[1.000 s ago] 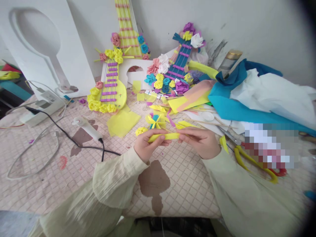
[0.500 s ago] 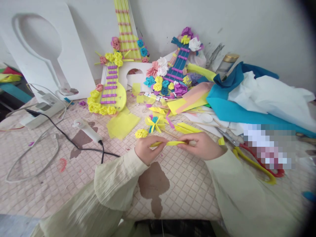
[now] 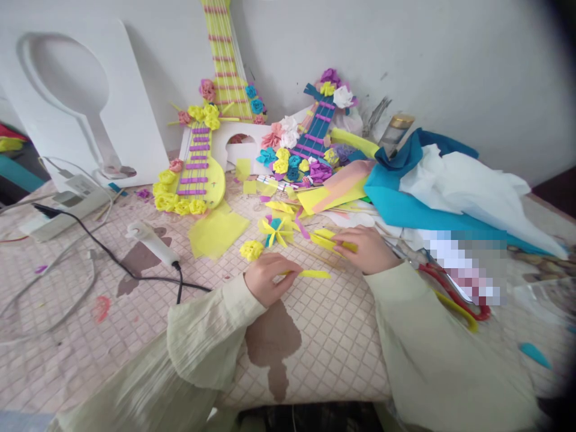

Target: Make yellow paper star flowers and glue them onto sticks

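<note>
My left hand (image 3: 271,279) pinches a narrow folded yellow paper strip (image 3: 315,274), whose free end points right above the table. Over the small pile of yellow folded strips (image 3: 321,238), my right hand (image 3: 369,249) has its thumb and fingers closed on one yellow strip (image 3: 347,245). A thin wooden stick (image 3: 317,257) lies between the hands, partly under the right one. Just beyond my left hand are a yellow paper rose (image 3: 251,250) and a yellow-and-teal paper piece with spread petals (image 3: 276,232).
Flower-trimmed paper guitars (image 3: 198,174) lean at the back. A white glue gun (image 3: 153,243) with a black cord lies left, near a power strip (image 3: 67,207). Yellow sheets (image 3: 218,231) lie mid-table. Red-handled scissors (image 3: 454,285) and blue fabric-like sheets (image 3: 405,204) are right.
My right hand has let go of the strip that both hands held and moved up and right to the yellow pile. My left hand keeps its strip. The view has shifted slightly.
</note>
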### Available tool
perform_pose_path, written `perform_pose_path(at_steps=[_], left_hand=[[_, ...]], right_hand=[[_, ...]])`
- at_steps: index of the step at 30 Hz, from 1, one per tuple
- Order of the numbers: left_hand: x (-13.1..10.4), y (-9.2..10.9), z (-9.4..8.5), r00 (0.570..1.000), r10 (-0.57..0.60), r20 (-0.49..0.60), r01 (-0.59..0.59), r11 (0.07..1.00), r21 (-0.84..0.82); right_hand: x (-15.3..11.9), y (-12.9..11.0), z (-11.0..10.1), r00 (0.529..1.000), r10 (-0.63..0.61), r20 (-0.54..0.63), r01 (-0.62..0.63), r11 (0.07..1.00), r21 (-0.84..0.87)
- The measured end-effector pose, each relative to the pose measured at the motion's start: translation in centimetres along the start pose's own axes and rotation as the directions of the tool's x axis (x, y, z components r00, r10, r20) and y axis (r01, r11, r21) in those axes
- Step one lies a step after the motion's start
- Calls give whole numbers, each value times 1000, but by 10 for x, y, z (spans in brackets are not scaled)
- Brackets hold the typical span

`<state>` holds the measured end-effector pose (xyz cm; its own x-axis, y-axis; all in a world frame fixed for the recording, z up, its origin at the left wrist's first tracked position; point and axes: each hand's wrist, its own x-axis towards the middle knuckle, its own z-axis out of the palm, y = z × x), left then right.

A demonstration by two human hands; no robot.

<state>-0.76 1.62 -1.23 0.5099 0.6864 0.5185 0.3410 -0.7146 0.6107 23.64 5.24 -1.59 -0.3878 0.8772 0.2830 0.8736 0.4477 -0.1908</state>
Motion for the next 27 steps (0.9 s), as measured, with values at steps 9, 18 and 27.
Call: perform_pose_path(at_steps=[9,18,27], left_hand=[[0,-1,0,998,58,22,-58,998,38],[0,-1,0,996,87,31,-88,994,56],[0,-2,1,992,124,7,-124,990,67]], right_hand=[[2,-7,5,999,18,48,-18,1000,17],[3,-5,7,996,-7,86,-1,997,83],[4,-10,12,990,131,50,-137,977,164]])
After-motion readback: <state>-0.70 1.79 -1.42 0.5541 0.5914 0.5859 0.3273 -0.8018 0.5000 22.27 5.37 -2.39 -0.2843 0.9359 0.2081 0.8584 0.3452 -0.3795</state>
